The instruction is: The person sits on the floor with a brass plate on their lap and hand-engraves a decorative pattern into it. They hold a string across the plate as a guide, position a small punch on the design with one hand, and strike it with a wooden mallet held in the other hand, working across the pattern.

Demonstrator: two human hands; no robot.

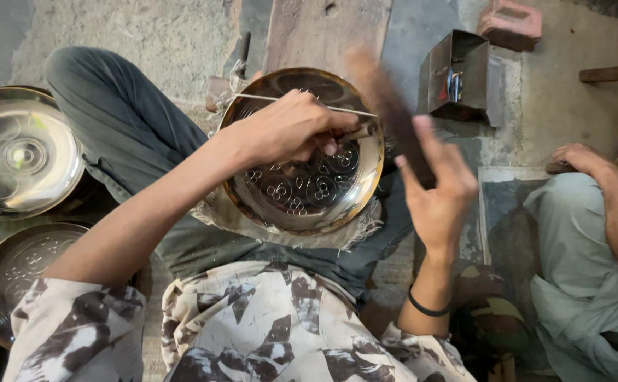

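the engraved brass plate [302, 177] rests tilted on the person's lap, on a frayed cloth [213, 212], and everything else is placed from it. over its upper middle the left hand [288, 131] is closed around a short punch [355, 133], pinching it so the tip sits on the patterned face. just off the plate's right rim the right hand [436, 187] is wrapped around a dark wooden striker [390, 106], which shows blurred above the rim. as a judgement, the risk lies in that blur: a blow landing off the punch head could catch the left fingers or dent the plain rim, and a punch leaning sideways could skid across the flower motifs. the plate, only propped on cloth, could also rock under a blow. left of the plate lie two more metal plates [19, 152]; to its right another person's hand [581, 159] rests on the floor.
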